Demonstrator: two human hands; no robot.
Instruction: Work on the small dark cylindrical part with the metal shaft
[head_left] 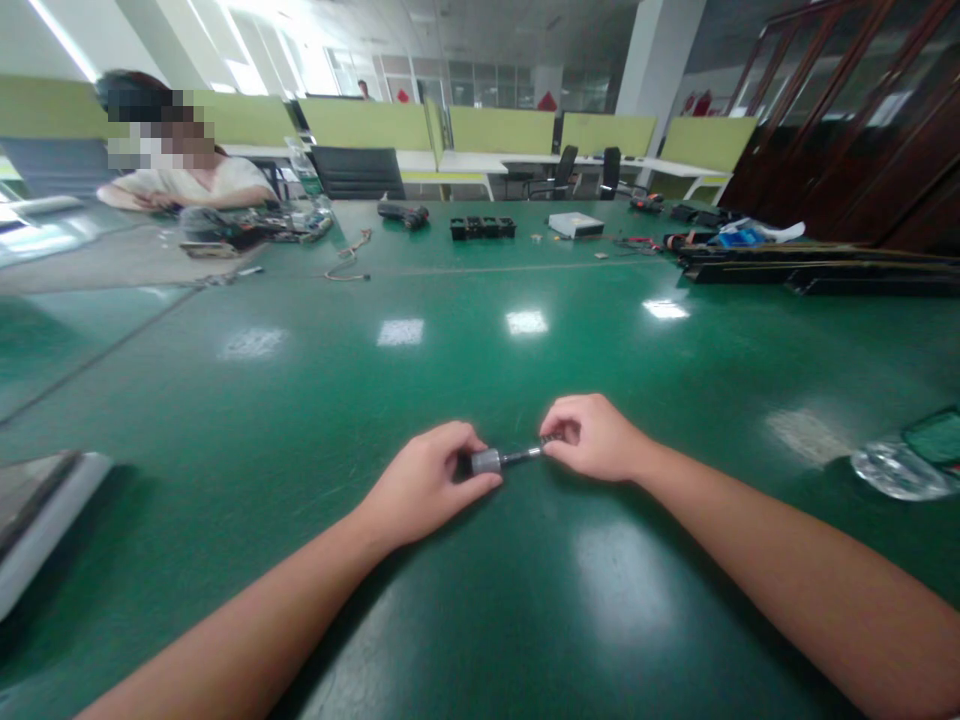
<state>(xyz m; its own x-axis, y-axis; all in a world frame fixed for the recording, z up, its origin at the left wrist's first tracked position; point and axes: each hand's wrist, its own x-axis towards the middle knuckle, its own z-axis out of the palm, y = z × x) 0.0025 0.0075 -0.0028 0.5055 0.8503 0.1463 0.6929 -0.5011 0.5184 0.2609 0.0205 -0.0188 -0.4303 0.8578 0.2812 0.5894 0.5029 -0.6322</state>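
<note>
My left hand (429,478) is closed around a short grey metal cylinder (486,461), thumb below it and index finger above. From the cylinder a thin metal shaft (520,456) points right, lying almost level. At its far end my right hand (592,437) pinches a small ridged metal piece (553,438) that looks like a coil or a thread. Whether this piece is around the shaft or only beside it, I cannot tell. Both hands are low over the green tabletop (480,370), and my fingers hide part of what they hold.
A clear bottle (900,468) lies at the right edge; a flat grey-edged object (52,500) is at the left. Toward the back are a black part (482,228), a white box (575,225), a cable (346,262) and long dark rails (817,268). A person (202,180) sits far left.
</note>
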